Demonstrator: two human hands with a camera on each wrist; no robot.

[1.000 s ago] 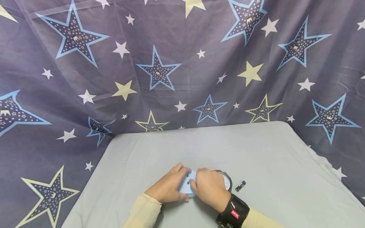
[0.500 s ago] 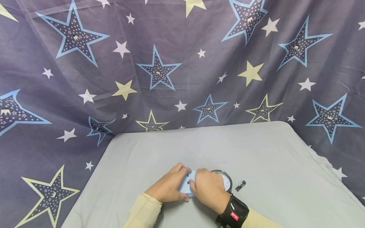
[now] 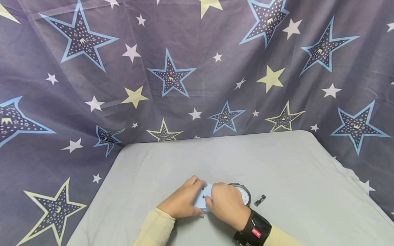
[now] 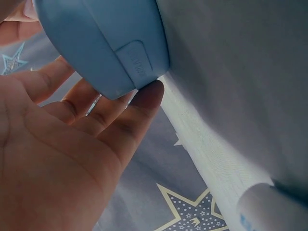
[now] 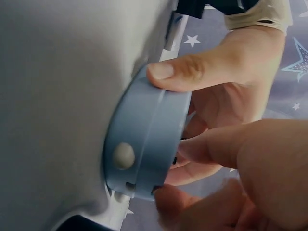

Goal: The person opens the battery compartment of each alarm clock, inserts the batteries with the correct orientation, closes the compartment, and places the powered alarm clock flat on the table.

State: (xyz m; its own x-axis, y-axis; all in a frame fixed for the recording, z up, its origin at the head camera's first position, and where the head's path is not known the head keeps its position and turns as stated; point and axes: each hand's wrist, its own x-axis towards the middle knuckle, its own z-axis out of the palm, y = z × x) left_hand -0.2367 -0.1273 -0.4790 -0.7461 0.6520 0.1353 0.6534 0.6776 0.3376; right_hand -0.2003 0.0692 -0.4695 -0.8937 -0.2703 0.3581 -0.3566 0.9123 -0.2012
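Note:
A light blue plastic device [image 3: 201, 201] with small black parts on its upper face lies between both hands. My left hand [image 3: 183, 200] holds it from the left, thumb on the near side, fingers on the far side. In the left wrist view the casing [image 4: 106, 43] shows a tab with raised lettering. My right hand [image 3: 227, 205] has curled fingers over its right part; in the right wrist view the right thumb [image 5: 211, 144] touches its face and a finger [image 5: 168, 197] its edge. A white round button [image 5: 123, 156] sits on the side. The right hand hides much of the device.
A round white face with a dark rim [image 3: 245, 196] shows behind the right hand; whether it joins the device, I cannot tell. A dark battery [image 3: 260, 200] lies right of it. Grey cloth [image 3: 246, 160] covers the table, and a star-patterned curtain [image 3: 203, 95] hangs behind.
The right wrist has shifted very slightly, with its hand still at the device. The left hand, device and battery stay in place.

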